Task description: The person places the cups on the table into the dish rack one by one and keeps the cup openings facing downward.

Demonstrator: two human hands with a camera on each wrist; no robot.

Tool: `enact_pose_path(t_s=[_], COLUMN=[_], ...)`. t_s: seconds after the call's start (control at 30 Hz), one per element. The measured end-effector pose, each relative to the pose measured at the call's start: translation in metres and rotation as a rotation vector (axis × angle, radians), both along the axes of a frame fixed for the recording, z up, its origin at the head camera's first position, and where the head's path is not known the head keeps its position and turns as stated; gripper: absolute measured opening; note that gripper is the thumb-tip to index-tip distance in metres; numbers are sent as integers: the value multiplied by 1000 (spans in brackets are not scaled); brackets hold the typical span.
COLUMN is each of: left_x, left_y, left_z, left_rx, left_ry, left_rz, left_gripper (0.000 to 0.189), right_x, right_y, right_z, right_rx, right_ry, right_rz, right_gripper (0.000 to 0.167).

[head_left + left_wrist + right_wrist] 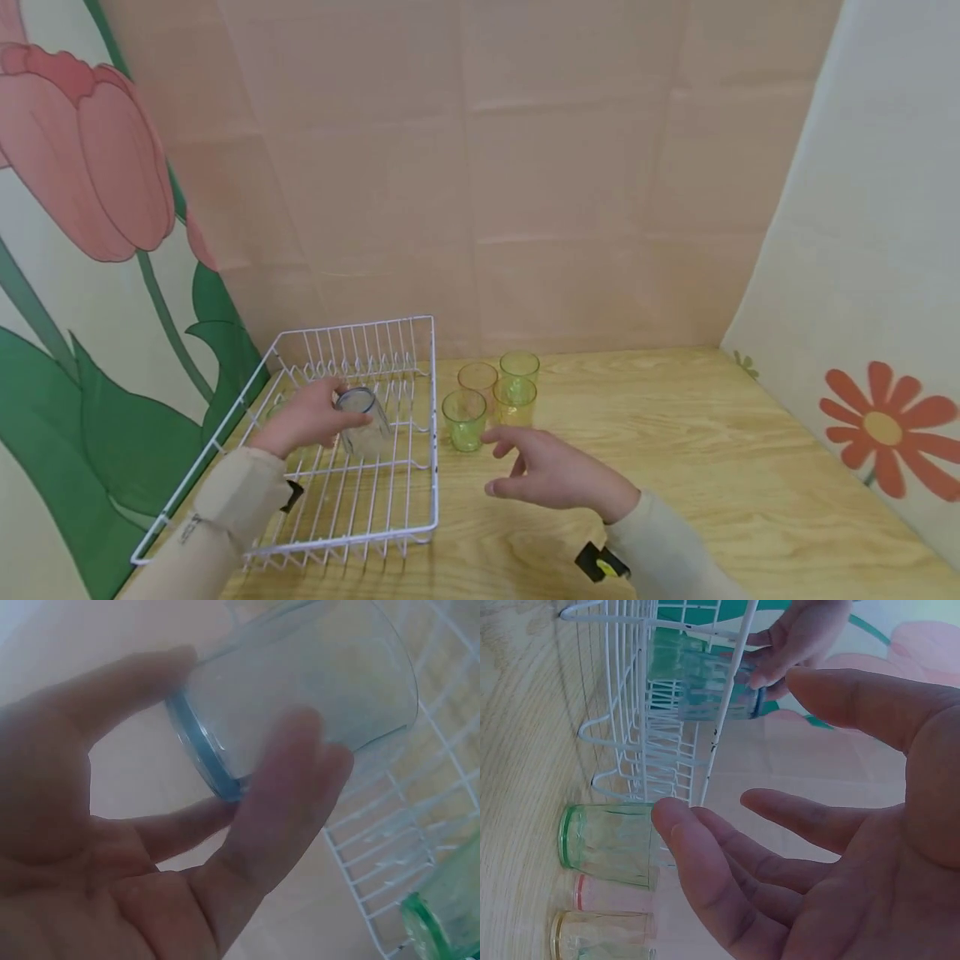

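A: Table (675, 433)?
B: Four tinted glasses (514, 405) stand there.
A: Rack (434, 425)?
B: One green glass (448, 922) inside. Work looks part-done.
A: Grip?
B: Right hand (551, 468): fingers apart, nothing held. Left hand (307, 415): pinching blue-tinted glass (367, 435) above rack; that one looks unfinished.

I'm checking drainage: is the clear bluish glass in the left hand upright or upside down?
Upside down: the clear bluish glass shows its thick blue base uppermost in the left hand, mouth facing the white wire rack.
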State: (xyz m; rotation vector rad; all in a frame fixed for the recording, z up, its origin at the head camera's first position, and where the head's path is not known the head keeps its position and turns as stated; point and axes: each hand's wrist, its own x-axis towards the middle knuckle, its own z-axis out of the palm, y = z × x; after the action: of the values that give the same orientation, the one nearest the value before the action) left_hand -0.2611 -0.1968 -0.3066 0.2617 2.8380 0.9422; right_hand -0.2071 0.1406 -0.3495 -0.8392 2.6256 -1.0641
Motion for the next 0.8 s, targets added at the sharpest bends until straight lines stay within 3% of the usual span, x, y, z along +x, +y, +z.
enact_pose_path(t_s=[0.1, 0.3, 0.57, 0.8], left_x=[-7, -23, -35, -39], left_y=[-6, -15, -23, -29], left_z=[-5, -14, -29, -37], left_rx=[3, -14, -8, 14], left_ry=[-37, -110, -148, -172], left_rz=[27, 85, 130, 168], left_gripper=[76, 77, 44, 69], right_x=[0, 1, 2, 1], right_y=[-1, -3, -4, -4], right_z=[-1, -3, -3, -5], right_rx=[12, 34, 33, 46], right_ry=[-27, -46, -66, -95], right_rz=[-9, -48, -65, -64], right_gripper=[61, 65, 64, 66])
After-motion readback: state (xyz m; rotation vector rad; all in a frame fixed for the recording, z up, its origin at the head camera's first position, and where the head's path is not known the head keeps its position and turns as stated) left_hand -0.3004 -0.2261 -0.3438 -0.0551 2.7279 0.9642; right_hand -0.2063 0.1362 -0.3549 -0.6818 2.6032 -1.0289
